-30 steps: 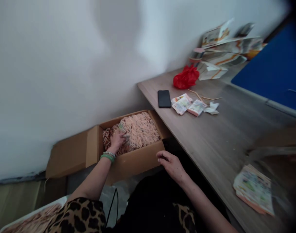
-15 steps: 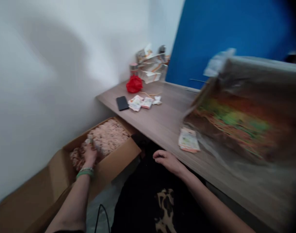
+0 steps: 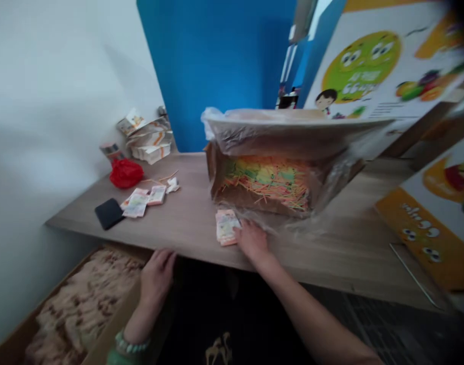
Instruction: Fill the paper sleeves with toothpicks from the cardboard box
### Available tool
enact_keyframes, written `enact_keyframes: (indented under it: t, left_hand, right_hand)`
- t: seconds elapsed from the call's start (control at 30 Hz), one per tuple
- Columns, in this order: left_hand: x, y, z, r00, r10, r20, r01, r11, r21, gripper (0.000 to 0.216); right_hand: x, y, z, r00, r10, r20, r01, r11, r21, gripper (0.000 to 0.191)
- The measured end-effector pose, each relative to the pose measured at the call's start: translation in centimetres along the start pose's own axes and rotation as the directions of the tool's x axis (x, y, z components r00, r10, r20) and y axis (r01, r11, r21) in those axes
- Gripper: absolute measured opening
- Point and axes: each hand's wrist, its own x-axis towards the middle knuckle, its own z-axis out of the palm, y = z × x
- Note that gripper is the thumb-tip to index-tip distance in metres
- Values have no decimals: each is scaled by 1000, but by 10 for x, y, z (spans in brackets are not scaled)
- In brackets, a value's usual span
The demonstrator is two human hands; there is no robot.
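Note:
My right hand [image 3: 252, 241] is at the right edge of a small stack of printed paper pieces [image 3: 227, 227] on the table, thumb and fingertips against it. The stack lies flat, pale with orange and green print. My left hand [image 3: 157, 276] is at the table's front edge with its fingers loosely bent and nothing visible in them. Below it, a cardboard box [image 3: 125, 317] holds a mass of pinkish crumpled bundles [image 3: 79, 304]. Behind the stack, a plastic-lined carton [image 3: 323, 177] lies tilted toward me, with thin orange and green strands [image 3: 270, 180] inside.
On the table's left are a dark flat phone-like object [image 3: 109, 214], more printed papers [image 3: 136, 203], a red plastic bag [image 3: 126, 173], a can [image 3: 112, 151] and stacked white-and-orange packs [image 3: 151, 139]. A blue panel [image 3: 224, 71] stands behind. Printed cartons [image 3: 437, 223] stand at the right.
My left hand has come out of the cardboard box to the table edge. My right hand has moved from above my lap onto the paper stack. The view has turned right.

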Motion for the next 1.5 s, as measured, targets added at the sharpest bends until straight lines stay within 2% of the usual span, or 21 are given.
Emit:
enact_keyframes:
  t: [0.07, 0.13, 0.2, 0.3, 0.4, 0.53, 0.63, 0.7, 0.77, 0.87, 0.97, 1.03, 1.1, 1.17, 1.2, 1.27, 1.33, 1.37, 1.43, 1.5]
  left_hand:
    - [25, 41, 34, 994, 76, 75, -68, 992, -108, 28]
    - [48, 69, 62, 987, 98, 126, -75, 981, -179, 28]
    - [68, 84, 85, 984, 80, 157, -42, 973, -228, 30]
    - [86, 87, 105, 982, 24, 185, 30, 958, -285, 32]
    - [88, 83, 110, 981, -29, 189, 97, 928, -361, 32]
    - [76, 83, 104, 987, -97, 125, 142, 892, -430, 39]
    - [69, 92, 101, 987, -111, 113, 153, 846, -510, 47]
    - [69, 102, 98, 982, -71, 172, 160, 794, -586, 56]
    - [72, 114, 96, 946, -20, 323, 239, 716, -656, 56]
    - [80, 133, 93, 825, 12, 565, 447, 597, -666, 40]
    - [83, 145, 95, 727, 46, 686, 545, 569, -616, 35]
    - [83, 147, 99, 710, 67, 701, 552, 566, -612, 33]
    - [83, 146, 104, 730, 87, 678, 531, 553, -642, 34]
    - [85, 141, 109, 755, 107, 647, 502, 542, -675, 35]
    - [87, 138, 110, 758, 112, 643, 496, 542, -679, 36]
    - [92, 130, 111, 741, 109, 662, 500, 569, -653, 37]
    - [96, 122, 110, 733, 94, 674, 447, 680, -581, 35]
    - [97, 119, 108, 753, 90, 652, 369, 763, -531, 33]
    - [98, 114, 104, 851, 107, 514, 116, 916, -384, 28]
    - [97, 115, 99, 936, 176, 304, -108, 968, -227, 28]
  right_hand:
    - [12, -8, 7, 1000, 15, -3, -15, 998, -58, 38]
    - [23, -13, 12, 1000, 7, -27, -9, 999, -46, 38]
    - [30, -13, 15, 999, -9, -41, 8, 1000, -16, 32]
    - [30, -5, 15, 1000, 5, -22, -5, 1000, 9, 27]
    - [25, 5, 15, 999, -24, -36, 25, 1000, 14, 30]
    - [18, 10, 17, 980, -149, -135, 156, 987, 46, 26]
    - [18, 10, 19, 950, -214, -229, 268, 934, 236, 23]
    - [18, 10, 20, 947, -199, -253, 298, 838, 458, 22]
    - [19, 11, 22, 962, -142, -235, 266, 689, 674, 20]
    - [18, 17, 25, 979, -66, -191, 199, 500, 843, 20]
    - [15, 24, 23, 989, -41, -144, 147, 443, 884, 27]
    - [13, 24, 16, 995, -19, -94, 92, 445, 891, 29]
    - [14, 20, 7, 996, 5, -93, 76, 537, 840, 31]
    - [16, 14, 0, 988, -4, -156, 112, 715, 690, 31]
    - [17, 11, -2, 980, -27, -195, 140, 794, 591, 31]
    - [20, 8, -4, 961, -92, -260, 199, 885, 420, 29]
    - [22, 9, -6, 941, -116, -317, 225, 916, 334, 29]
    - [24, 11, -7, 937, -94, -335, 210, 921, 329, 29]
    - [26, 17, -12, 948, 5, -318, 134, 900, 415, 31]
    - [27, 22, -18, 975, 94, -203, 46, 806, 590, 33]
